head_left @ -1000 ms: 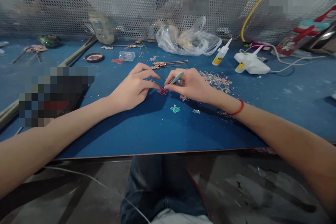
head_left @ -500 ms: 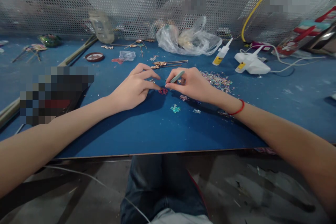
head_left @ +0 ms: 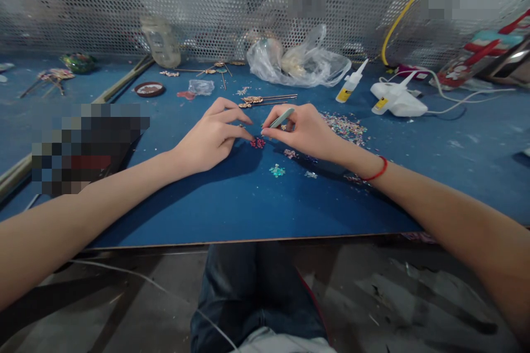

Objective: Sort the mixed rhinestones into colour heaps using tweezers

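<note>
Taking the small red gems (head_left: 257, 143) on the blue workbench (head_left: 232, 215) as our clock's centre, we find a shallow brown dish (head_left: 149, 89) far out at 10 o'clock. Our left hand (head_left: 211, 135) lies at 9 o'clock, its fingers curved and its fingertips just beside the gems; we cannot tell whether it pinches anything tiny. Gold-coloured hairpins (head_left: 265, 100) lie at 12 o'clock. Our right hand (head_left: 304, 131), at 3 o'clock, grasps slim pale-green tweezers (head_left: 281, 118) between thumb and fingers, their hidden end near the gems. Teal sequins (head_left: 277, 171) sit at 5 o'clock. Beyond our right hand, a heap of multicoloured sequins (head_left: 345, 128) spreads at 3 o'clock, and a white glue bottle (head_left: 350, 88) stands tilted at 2 o'clock.
</note>
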Action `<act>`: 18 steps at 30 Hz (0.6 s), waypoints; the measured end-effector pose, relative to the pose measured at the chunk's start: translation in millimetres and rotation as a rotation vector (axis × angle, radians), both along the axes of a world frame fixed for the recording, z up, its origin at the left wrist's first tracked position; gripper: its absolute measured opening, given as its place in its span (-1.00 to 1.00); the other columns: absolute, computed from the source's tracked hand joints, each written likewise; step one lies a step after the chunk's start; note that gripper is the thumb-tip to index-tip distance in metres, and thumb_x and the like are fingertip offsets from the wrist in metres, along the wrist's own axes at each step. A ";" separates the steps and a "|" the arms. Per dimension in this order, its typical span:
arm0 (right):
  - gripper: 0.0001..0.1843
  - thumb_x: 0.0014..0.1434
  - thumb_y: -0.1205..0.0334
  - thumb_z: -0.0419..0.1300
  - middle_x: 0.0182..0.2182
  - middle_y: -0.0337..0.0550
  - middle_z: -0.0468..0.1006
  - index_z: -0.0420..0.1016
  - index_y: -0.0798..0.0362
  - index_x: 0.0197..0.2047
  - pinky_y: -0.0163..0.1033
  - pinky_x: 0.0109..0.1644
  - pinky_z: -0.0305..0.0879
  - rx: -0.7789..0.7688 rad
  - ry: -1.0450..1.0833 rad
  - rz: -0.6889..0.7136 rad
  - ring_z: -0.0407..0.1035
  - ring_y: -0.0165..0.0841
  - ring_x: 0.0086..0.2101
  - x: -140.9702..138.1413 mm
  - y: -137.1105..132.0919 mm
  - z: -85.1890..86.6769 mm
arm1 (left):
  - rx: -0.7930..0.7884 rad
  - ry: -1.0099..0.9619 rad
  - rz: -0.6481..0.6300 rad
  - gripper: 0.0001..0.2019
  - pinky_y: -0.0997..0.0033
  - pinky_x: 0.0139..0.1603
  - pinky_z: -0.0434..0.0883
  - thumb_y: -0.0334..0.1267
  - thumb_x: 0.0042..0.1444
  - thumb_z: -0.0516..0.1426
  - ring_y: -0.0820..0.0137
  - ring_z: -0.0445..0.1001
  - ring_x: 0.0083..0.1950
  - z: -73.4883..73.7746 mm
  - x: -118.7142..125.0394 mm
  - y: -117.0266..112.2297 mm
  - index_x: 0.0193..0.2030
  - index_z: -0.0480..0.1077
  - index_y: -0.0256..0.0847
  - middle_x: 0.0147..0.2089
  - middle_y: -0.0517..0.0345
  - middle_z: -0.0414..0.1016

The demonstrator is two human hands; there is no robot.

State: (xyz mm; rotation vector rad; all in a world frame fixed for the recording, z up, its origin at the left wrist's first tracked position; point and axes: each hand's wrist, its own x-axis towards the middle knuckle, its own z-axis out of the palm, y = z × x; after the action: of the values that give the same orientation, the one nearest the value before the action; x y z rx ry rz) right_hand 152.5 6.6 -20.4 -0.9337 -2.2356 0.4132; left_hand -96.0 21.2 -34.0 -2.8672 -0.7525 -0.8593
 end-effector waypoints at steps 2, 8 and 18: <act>-0.81 0.26 0.13 0.28 -0.35 -0.14 0.62 0.55 0.07 -0.32 -0.21 -0.31 0.16 -0.001 -0.004 -0.006 0.27 -0.42 -0.47 0.1 0.0 0.0 | -0.011 0.007 -0.001 -0.54 -0.08 0.27 0.41 -0.54 0.23 -0.01 0.15 0.37 0.21 -1.2 0.3 0.7 -0.09 0.68 -0.04 0.07 0.08 0.60; -0.81 0.25 0.14 0.29 -0.39 -0.17 0.60 0.55 0.07 -0.34 -0.21 -0.29 0.18 0.004 0.009 -0.008 0.27 -0.42 -0.47 0.2 0.3 0.1 | 0.010 0.012 -0.007 -0.56 -0.05 0.27 0.40 -0.52 0.27 -0.02 0.15 0.36 0.21 -1.8 0.2 1.0 -0.10 0.68 -0.05 0.07 0.09 0.60; -0.85 0.29 0.15 0.27 -0.27 -0.12 0.65 0.62 0.03 -0.23 -0.18 -0.24 0.21 -0.026 -0.013 0.051 0.34 -0.37 -0.38 0.2 -0.8 -0.9 | 0.024 0.026 -0.006 -0.54 -0.03 0.28 0.39 -0.51 0.28 -0.03 0.17 0.35 0.21 -2.5 0.2 2.1 -0.09 0.67 -0.03 0.07 0.12 0.59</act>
State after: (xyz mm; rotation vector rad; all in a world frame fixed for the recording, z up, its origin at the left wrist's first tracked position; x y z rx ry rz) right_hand 152.6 5.8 -21.3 -0.8968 -2.2750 0.4610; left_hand -95.8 23.3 -36.5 -2.8554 -0.7271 -0.8242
